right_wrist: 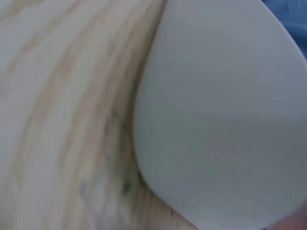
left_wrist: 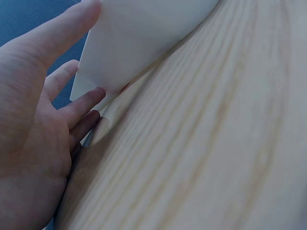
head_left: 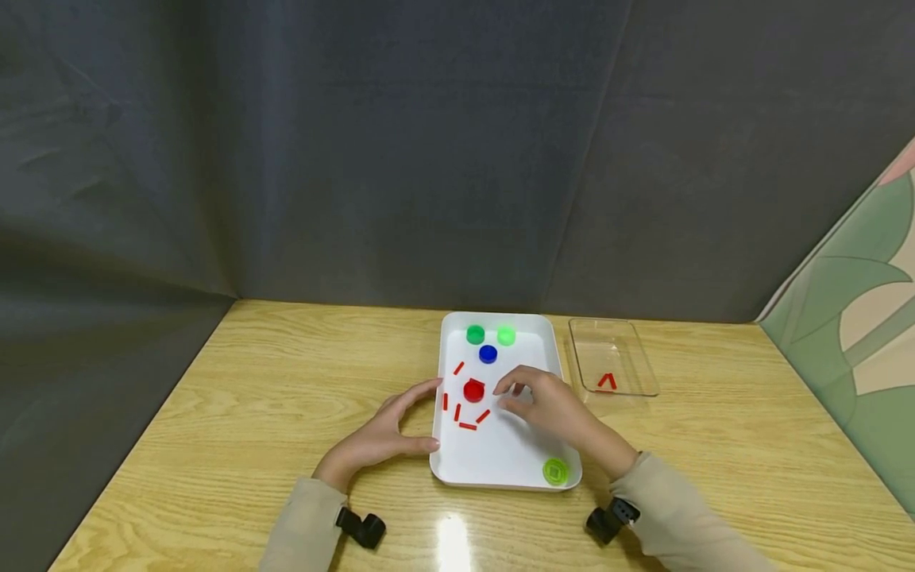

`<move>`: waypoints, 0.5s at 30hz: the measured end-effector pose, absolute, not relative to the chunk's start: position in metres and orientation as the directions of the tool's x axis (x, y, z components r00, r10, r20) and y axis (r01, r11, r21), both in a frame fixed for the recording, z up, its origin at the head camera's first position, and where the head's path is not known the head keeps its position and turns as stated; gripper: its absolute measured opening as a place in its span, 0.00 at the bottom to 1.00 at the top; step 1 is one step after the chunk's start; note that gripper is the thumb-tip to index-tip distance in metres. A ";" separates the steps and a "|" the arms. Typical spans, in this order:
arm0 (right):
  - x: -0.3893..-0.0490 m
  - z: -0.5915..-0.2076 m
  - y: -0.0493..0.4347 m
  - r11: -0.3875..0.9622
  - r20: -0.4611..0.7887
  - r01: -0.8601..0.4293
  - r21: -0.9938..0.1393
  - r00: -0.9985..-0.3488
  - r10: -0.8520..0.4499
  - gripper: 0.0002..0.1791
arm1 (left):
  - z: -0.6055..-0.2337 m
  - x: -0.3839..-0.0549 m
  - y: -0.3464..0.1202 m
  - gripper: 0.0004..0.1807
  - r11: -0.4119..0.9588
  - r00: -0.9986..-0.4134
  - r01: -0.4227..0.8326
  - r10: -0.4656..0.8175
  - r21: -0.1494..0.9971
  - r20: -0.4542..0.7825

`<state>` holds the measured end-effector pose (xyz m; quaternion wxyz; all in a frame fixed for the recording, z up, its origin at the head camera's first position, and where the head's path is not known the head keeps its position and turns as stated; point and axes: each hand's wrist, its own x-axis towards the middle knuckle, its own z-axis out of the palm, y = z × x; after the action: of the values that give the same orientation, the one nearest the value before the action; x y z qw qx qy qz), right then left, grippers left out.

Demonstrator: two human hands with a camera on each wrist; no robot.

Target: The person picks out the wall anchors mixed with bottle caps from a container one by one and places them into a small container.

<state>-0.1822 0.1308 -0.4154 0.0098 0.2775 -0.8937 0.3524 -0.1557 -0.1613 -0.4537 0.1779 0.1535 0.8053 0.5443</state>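
Note:
A white tray [head_left: 493, 469] holds a red disc [head_left: 473, 390] with several short red sticks [head_left: 468, 427] scattered around it. One red stick [head_left: 477, 383] lies against the disc's far edge. My left hand [head_left: 382, 435] steadies the tray from its left side, thumb and fingertips at the rim; the left wrist view shows these fingers against the tray wall [left_wrist: 129, 43]. Over the tray's middle, just right of the red disc, is my right hand [head_left: 539, 401]. Its fingers are bent, a gap shows between thumb and forefinger, and no piece is visible there.
At the tray's far end sit a dark green disc [head_left: 475, 334], a light green disc [head_left: 506, 335] and a blue disc [head_left: 488, 354]. A lime ringed disc [head_left: 555, 471] lies in the near right corner. Right of the tray, a clear container [head_left: 615, 334] holds a few red sticks [head_left: 607, 381].

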 end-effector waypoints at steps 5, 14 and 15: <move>-0.180 -0.420 0.124 0.586 0.188 -0.510 -0.630 -0.832 -0.522 0.08 | -0.453 -0.156 -0.161 0.46 0.357 -0.890 0.060 0.441 0.932 -0.112; -0.179 -0.424 0.116 0.607 0.103 -0.515 -0.606 -0.807 -0.582 0.11 | -0.453 -0.156 -0.161 0.46 0.360 -0.888 0.066 0.447 0.931 -0.110; -0.180 -0.424 0.116 0.609 0.097 -0.514 -0.604 -0.806 -0.584 0.11 | -0.454 -0.156 -0.161 0.46 0.361 -0.889 0.064 0.445 0.930 -0.111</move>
<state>-0.1795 0.1158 -0.4243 -0.0552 0.3067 -0.8953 0.3184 -0.1555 -0.1605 -0.4535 0.1753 0.1579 0.8060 0.5428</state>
